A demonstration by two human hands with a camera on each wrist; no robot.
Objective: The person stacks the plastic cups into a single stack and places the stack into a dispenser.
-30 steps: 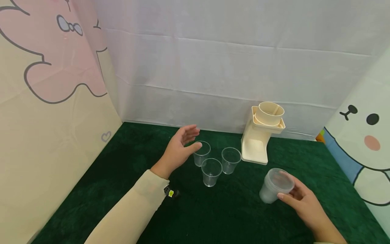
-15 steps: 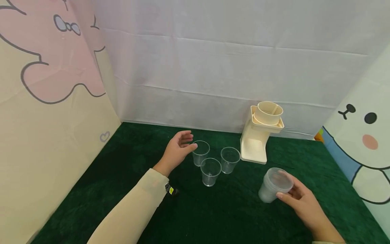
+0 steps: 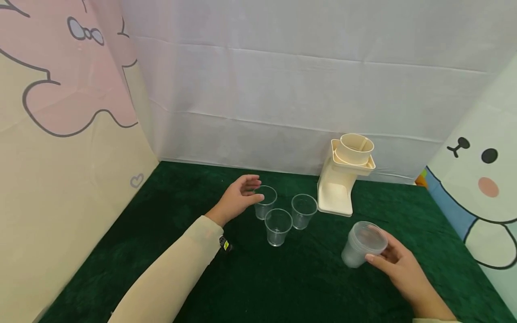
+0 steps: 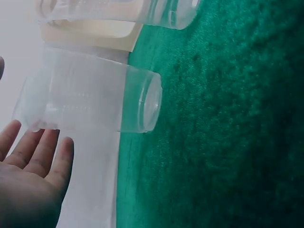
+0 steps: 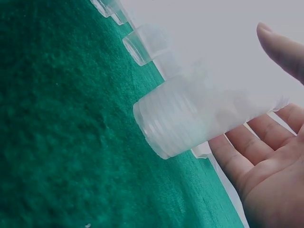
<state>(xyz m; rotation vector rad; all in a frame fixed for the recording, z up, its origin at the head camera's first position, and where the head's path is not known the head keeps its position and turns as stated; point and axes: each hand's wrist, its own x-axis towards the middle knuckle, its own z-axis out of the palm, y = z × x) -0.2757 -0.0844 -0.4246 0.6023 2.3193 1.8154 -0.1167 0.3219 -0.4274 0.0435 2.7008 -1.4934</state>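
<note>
Three clear plastic cups stand upright in a close group on the green cloth: a back-left cup, a right cup and a front cup. My left hand is beside the back-left cup, fingers loosely extended, with fingertips and thumb right at its rim. In the left wrist view those fingertips overlap the rim end of the cup. Farther right, my right hand holds a stack of nested clear cups from its right side, thumb at the near rim. The right wrist view shows the fingers along the stack's side.
A cream-coloured dispenser-like stand with a round cup-shaped top stands behind the cups, near the white back curtain. Printed cloth walls border the green-covered table on the left and right.
My left hand first drew back slightly from the back-left cup, then came a little closer to it again. My right hand and the stack have stayed nearly still.
</note>
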